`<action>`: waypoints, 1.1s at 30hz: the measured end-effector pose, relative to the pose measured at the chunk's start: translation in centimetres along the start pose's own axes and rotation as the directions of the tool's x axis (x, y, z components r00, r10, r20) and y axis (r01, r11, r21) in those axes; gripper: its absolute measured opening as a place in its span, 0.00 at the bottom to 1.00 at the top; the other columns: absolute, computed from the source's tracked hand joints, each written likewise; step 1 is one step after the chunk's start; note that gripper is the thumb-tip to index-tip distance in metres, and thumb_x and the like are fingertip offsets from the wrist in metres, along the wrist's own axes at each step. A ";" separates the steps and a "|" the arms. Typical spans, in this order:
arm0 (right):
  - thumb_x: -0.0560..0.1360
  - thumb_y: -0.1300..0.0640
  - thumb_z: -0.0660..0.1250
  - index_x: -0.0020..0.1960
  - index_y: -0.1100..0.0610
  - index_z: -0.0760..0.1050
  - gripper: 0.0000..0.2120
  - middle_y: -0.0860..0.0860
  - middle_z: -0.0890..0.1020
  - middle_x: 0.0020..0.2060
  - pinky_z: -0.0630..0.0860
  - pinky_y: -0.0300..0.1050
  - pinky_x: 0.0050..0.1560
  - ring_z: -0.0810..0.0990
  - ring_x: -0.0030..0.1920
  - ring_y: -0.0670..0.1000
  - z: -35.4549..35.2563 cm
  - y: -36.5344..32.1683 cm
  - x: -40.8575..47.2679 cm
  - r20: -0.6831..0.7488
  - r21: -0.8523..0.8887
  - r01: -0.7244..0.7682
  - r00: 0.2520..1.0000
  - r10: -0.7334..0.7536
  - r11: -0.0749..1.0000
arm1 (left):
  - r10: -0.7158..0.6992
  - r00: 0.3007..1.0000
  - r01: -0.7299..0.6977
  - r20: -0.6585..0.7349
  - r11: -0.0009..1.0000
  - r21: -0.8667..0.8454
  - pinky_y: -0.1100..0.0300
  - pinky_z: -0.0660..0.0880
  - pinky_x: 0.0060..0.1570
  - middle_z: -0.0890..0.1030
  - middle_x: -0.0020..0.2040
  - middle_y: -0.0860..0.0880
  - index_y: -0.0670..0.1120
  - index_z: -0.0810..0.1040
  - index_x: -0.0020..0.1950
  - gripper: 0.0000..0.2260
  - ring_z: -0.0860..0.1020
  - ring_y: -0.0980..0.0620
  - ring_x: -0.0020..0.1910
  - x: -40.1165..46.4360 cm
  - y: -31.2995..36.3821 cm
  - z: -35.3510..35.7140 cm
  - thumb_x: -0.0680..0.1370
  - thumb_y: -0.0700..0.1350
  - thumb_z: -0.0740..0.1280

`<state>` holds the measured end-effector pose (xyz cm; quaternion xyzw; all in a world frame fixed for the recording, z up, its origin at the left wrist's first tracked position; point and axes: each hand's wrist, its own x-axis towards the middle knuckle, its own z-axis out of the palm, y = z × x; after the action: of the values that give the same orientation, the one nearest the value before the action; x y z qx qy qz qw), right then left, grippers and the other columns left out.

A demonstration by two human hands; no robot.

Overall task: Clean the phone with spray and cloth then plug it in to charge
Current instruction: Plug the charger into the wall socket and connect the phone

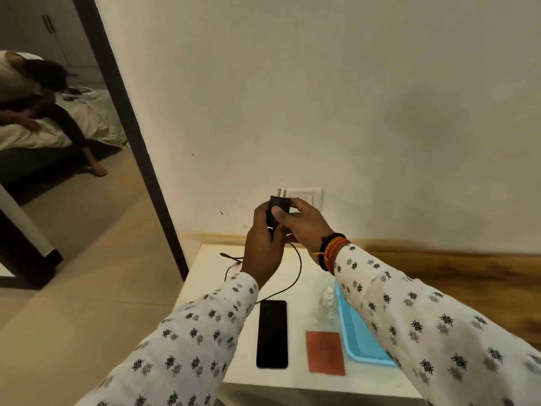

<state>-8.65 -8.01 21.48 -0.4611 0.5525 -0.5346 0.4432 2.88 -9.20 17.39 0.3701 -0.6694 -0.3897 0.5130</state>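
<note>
A black charger adapter (277, 207) with two metal pins pointing up is held in front of the white wall socket (306, 196). My left hand (263, 244) grips its lower body and my right hand (304, 227) pinches its side with the thumb. A black cable (297, 276) runs from the adapter down to the black phone (272, 334), which lies screen up on the white table (210, 288). A small clear spray bottle (326, 304) stands right of the phone, and a reddish-brown cloth (325, 353) lies flat in front of it.
A light blue tray (355, 341) sits at the table's right, partly under my right sleeve. A wooden surface (468, 282) lies beyond it. A dark door frame (137, 148) stands left of the table, with a person seated on a bed past it.
</note>
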 end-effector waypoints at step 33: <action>0.78 0.53 0.67 0.59 0.56 0.69 0.13 0.57 0.78 0.43 0.81 0.45 0.31 0.81 0.34 0.54 -9.9 0.5 2.5 -0.597 0.312 0.101 0.794 0.112 0.945 | -0.554 0.803 0.487 -0.217 0.403 0.775 0.53 0.72 0.52 0.80 0.57 0.38 0.39 0.76 0.57 0.11 0.78 0.38 0.57 -3.7 -11.0 -12.5 0.82 0.44 0.59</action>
<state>-18.81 -8.64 21.36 -0.1830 0.5700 -0.7368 0.3142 16.83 -12.33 8.19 0.7338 -0.6390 -0.1991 0.1168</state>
